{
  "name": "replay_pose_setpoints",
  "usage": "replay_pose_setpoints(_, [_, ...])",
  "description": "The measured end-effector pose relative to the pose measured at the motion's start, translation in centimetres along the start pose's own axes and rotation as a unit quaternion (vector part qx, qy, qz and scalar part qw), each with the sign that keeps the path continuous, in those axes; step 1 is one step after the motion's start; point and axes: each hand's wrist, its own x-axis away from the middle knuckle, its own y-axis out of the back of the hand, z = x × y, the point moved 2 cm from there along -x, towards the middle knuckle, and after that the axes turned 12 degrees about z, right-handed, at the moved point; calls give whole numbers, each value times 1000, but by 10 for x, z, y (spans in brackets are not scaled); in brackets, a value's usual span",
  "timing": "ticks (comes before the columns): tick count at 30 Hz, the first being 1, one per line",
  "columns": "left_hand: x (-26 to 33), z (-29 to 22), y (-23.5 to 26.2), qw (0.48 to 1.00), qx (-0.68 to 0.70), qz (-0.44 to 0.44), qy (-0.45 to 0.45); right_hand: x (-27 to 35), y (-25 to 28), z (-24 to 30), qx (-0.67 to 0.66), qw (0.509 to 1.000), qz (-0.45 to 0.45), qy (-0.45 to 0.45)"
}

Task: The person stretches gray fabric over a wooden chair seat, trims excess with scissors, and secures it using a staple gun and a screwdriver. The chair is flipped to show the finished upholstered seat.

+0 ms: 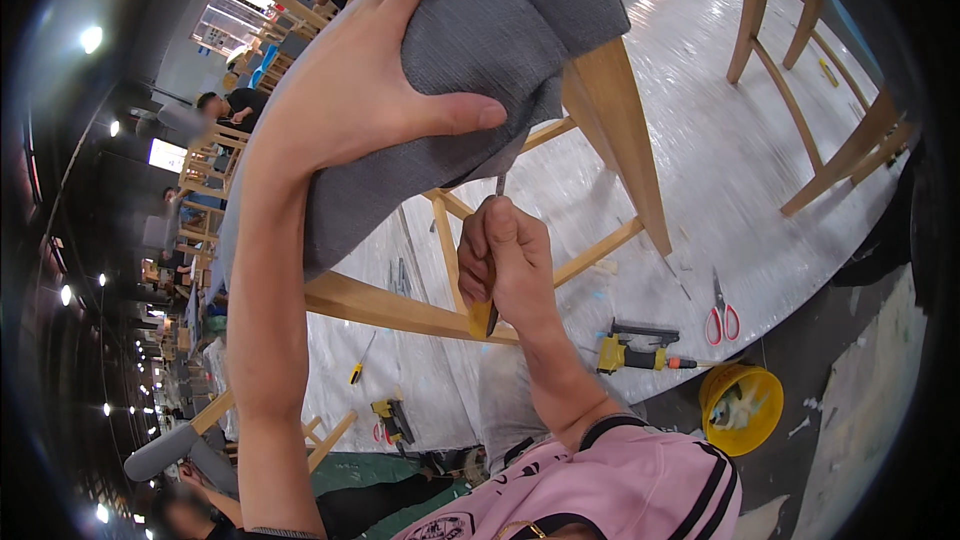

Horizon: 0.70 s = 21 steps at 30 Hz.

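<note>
A wooden chair with grey fabric upholstery (490,40) lies tipped in front of me, its light wooden leg (615,140) slanting down to the right. My left hand (365,75) rests flat over the rounded padded part, thumb stretched out across the cloth and fingers spread toward the far side. Below the fabric's lower edge, my right hand (510,260) is closed in a fist round a screwdriver (482,318) with a yellow and black handle. Its thin metal shaft points up to the underside of the upholstery, where the tip is hidden.
On the plastic-covered table (700,180) lie red-handled scissors (721,318), a yellow staple gun (640,350), another staple gun (393,420) and a second screwdriver (358,370). A yellow bucket (742,410) holds scraps. Another chair (755,15) stands far right. A person (195,505) is at lower left.
</note>
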Motion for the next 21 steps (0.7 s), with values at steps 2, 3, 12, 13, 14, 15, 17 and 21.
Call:
replay_pose_setpoints(2, [1,-1,0,1000,-18,0,-4,0,0,0,-18,1000,7,6])
replay_pose_setpoints(3, [0,-2,1,1000,-15,3,2,-1,0,-1,-11,1000,-1,9])
replay_pose_setpoints(12, [10,-15,-7,999,-33,-23,-22,30,33,22,138,989,12,-45])
replay_pose_setpoints(13, [14,-20,-8,999,-34,-30,-23,33,35,32,132,988,19,-78])
replay_pose_setpoints(14, [16,-25,-8,998,-36,-35,-29,35,41,36,119,989,33,-84])
replay_pose_setpoints(15, [19,-28,-9,998,-45,-33,-31,36,46,40,106,989,47,-90])
replay_pose_setpoints(17, [20,-34,-11,996,-66,-33,-42,39,44,35,83,992,49,-85])
replay_pose_setpoints(21, [23,-38,-12,998,-55,-35,-18,39,3,3,-27,998,27,-40])
